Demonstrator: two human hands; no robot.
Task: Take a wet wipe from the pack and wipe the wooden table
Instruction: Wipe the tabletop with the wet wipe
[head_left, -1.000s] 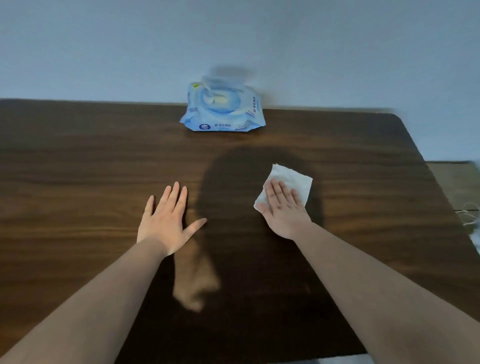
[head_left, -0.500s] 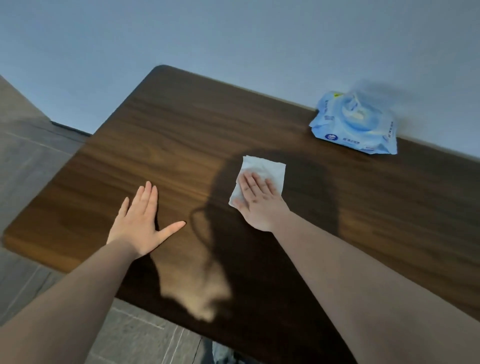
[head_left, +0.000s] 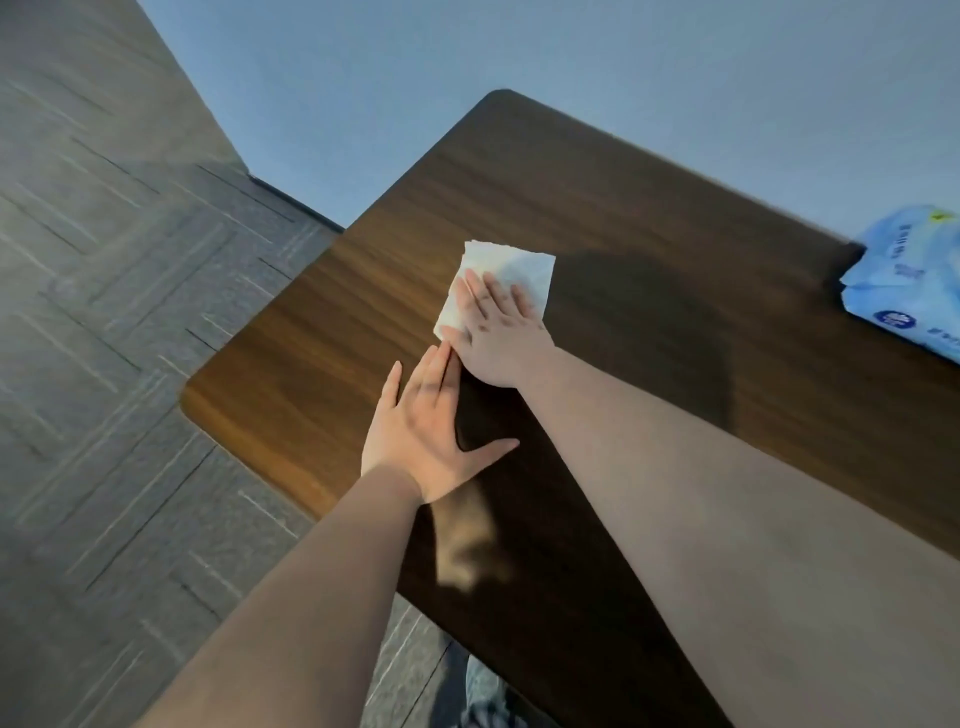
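- The wet wipe (head_left: 498, 280) lies spread flat on the wooden table (head_left: 649, 218), toward the table's left end and near its far edge.
- The right hand (head_left: 496, 332) rests palm-down on the near half of the wipe, fingers extended and close together. It does not pinch the sheet; it pins it by downward pressure.
- The left hand (head_left: 431, 431) lies flat on bare wood just beside the right hand, fingers together, thumb splayed. It holds nothing. Its fingertips sit at the right hand's near edge, close to the wipe's near corner; contact with the wipe cannot be confirmed.
- The pack (head_left: 909, 280) sits at the right edge of the view on the far side of the table, well apart from both hands.
- Handling judgement: the wipe is thin, light, limp and damp. It will likely cling to the smooth surface, and it will bunch or fold if pushed from one edge.
- Recommended hold: a flat palm over the centre of the sheet, with the fingers spread across it, so the whole sheet travels with the hand.
- Risk: the uncovered far edge may curl under during a forward stroke.
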